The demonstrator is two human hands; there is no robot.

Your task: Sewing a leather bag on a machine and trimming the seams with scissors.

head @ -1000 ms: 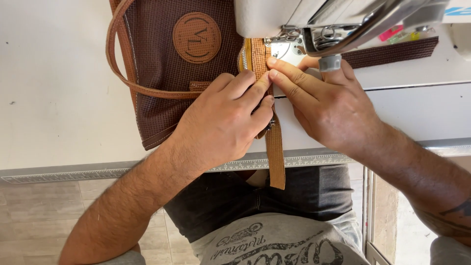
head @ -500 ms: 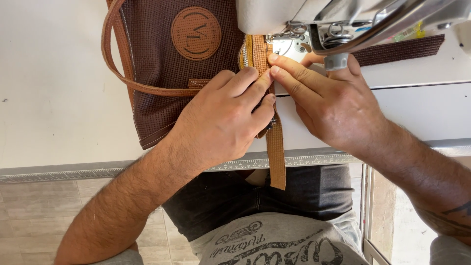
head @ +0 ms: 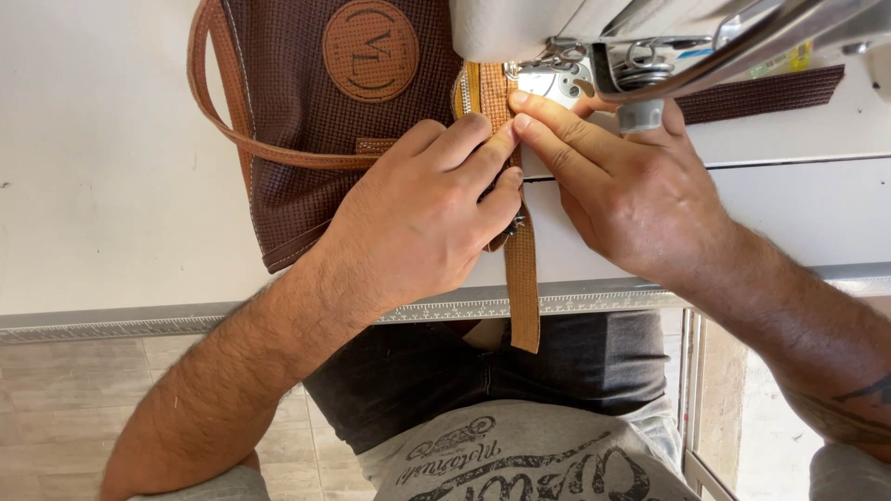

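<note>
A person is sitting at a white table (head: 102,186), working at a sewing machine, seen from above.

Furthest left of the hands, a tan handle (head: 215,102) is looping out from a brown bag (head: 297,130) that is lying flat on the table. A round tan patch (head: 371,50) is sitting on the bag, just above the left hand.

The left hand (head: 422,218) is resting palm down on the bag's lower right corner, fingers curled and pressing a tan strap (head: 522,278) flat; it is not closed around anything. Its fingertips (head: 497,139) are meeting the right hand's fingertips on the strap.

The strap is running between the two hands, from under the machine's foot above them, down past the table edge, where its loose end is hanging below the hands over the person's dark trousers.

The right hand (head: 631,190) is lying flat beside the strap, its extended fingers (head: 548,116) pressing the strap's edge just below the machine (head: 594,56).

Above and right of the right hand, a dark brown strip (head: 761,93) is lying on the table behind the machine.
</note>
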